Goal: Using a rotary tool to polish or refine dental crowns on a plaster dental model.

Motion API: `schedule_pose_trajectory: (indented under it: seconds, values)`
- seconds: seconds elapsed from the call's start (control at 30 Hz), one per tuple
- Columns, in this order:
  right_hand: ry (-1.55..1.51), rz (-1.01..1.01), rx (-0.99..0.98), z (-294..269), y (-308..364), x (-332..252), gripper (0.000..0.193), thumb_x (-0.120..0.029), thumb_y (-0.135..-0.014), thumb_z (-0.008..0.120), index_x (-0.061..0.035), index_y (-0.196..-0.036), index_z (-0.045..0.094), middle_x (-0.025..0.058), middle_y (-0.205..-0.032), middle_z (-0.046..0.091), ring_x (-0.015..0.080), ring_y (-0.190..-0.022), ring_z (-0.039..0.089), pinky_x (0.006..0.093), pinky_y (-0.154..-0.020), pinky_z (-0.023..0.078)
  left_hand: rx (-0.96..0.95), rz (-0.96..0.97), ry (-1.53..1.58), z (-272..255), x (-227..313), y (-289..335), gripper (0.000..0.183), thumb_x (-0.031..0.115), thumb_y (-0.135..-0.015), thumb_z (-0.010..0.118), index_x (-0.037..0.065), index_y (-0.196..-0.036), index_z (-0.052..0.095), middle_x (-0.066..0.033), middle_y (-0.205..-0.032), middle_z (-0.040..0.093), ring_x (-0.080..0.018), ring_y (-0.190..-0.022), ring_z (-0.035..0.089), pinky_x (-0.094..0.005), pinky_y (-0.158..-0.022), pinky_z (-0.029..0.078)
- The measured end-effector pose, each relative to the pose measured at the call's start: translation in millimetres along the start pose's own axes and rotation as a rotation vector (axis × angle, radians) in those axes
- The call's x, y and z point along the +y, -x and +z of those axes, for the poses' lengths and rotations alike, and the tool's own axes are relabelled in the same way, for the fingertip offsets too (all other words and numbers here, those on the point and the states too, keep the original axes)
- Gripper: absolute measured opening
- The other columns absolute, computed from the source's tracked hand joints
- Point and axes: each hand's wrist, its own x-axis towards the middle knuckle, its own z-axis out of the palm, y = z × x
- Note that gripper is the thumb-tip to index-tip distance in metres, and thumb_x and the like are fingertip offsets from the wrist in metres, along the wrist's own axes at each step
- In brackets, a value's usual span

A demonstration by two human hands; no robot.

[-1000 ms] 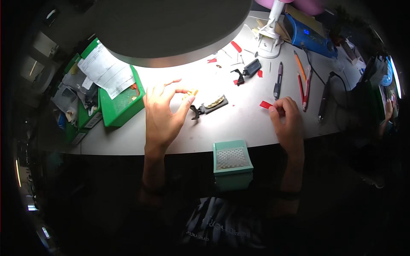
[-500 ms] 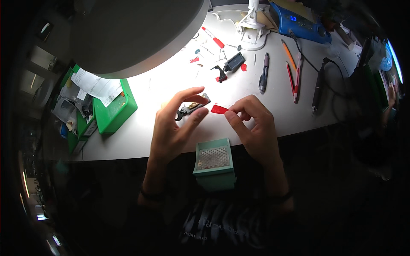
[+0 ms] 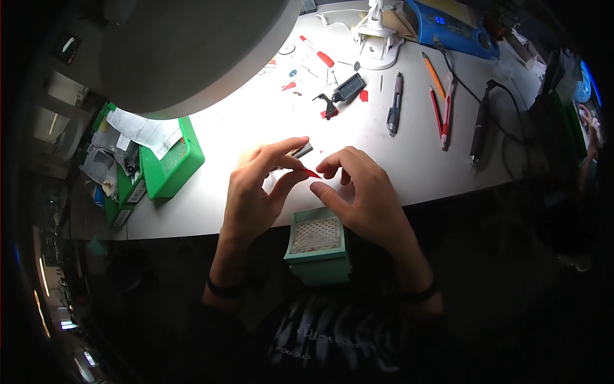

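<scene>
Between the thumb and fingertips of my left hand [image 3: 251,185] is a small thin red strip [image 3: 312,173], seen nearly edge-on. My right hand [image 3: 361,195] is close to its free end, thumb and forefinger apart and the other fingers curled, with nothing visible between them. Behind the left fingers, a grey metal block-like piece [image 3: 302,151] shows only in part; the hand hides the rest of it. Below both hands, a pale green box-shaped holder with a perforated metal top [image 3: 317,235] sticks out at the table's front edge.
A large round lamp head [image 3: 204,57] hangs over the left side. Green bins [image 3: 171,171] with papers and bags stand at left. Farther back lie a black hinged piece [image 3: 348,88], red scraps, a pen [image 3: 395,105], pencils and a corded handpiece [image 3: 480,128] near a blue control box [image 3: 448,29].
The red strip has passed from my right fingertips to my left ones and turned edge-on. My right hand has shifted left, its thumb and forefinger now apart.
</scene>
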Motion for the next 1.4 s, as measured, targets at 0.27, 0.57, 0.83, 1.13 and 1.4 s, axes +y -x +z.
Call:
schedule_pose_trajectory:
  seconds: [0.27,0.57,0.83,1.13,1.4]
  values:
    - [0.021,0.145,-0.091,-1,0,-5,0.012,-0.012,-0.092,0.07,-0.0022,-0.09,0.063,0.0094,-0.085,0.063,0.0238,-0.08,0.061,0.0389,-0.07,0.05,0.002,-0.004,0.0,2,-6,2,0.057,0.0,-0.081,0.082,0.013,-0.133,0.065,-0.0017,-0.093,0.077,-0.0185,-0.095,0.072,-0.0353,-0.095,0.046]
    - [0.01,0.178,0.168,14,-8,5,0.014,-0.009,-0.092,0.068,-0.0024,-0.086,0.058,0.0098,-0.085,0.062,0.0233,-0.072,0.059,0.0377,-0.065,0.047,0.111,-0.033,-0.46,7,-28,3,0.029,0.02,-0.087,0.079,0.013,-0.113,0.069,0.0001,-0.096,0.074,-0.0196,-0.089,0.066,-0.037,-0.089,0.038]
    - [0.065,0.075,0.363,34,-5,10,0.013,0.0,-0.087,0.07,-0.0019,-0.087,0.058,0.009,-0.092,0.064,0.019,-0.071,0.063,0.0324,-0.066,0.053,0.008,0.018,-0.168,22,-11,9,0.018,0.007,-0.083,0.079,0.014,-0.099,0.072,0.0027,-0.09,0.072,-0.016,-0.086,0.068,-0.0339,-0.088,0.04]
    - [0.208,-0.105,0.339,30,5,17,0.017,0.005,-0.08,0.07,-0.0018,-0.084,0.055,0.0116,-0.097,0.067,0.0259,-0.081,0.068,0.0359,-0.069,0.056,0.096,0.058,-0.088,32,-12,9,0.019,-0.002,-0.078,0.08,0.007,-0.094,0.074,-0.0041,-0.096,0.076,-0.0194,-0.088,0.071,-0.0311,-0.086,0.047]
    - [0.198,-0.089,0.31,31,3,15,0.016,0.004,-0.08,0.07,-0.0021,-0.085,0.056,0.0111,-0.096,0.067,0.0255,-0.078,0.067,0.0352,-0.066,0.055,0.149,-0.165,0.25,39,-11,11,0.009,-0.001,-0.081,0.075,0.001,-0.087,0.069,-0.0064,-0.09,0.073,-0.021,-0.08,0.068,-0.031,-0.077,0.052]
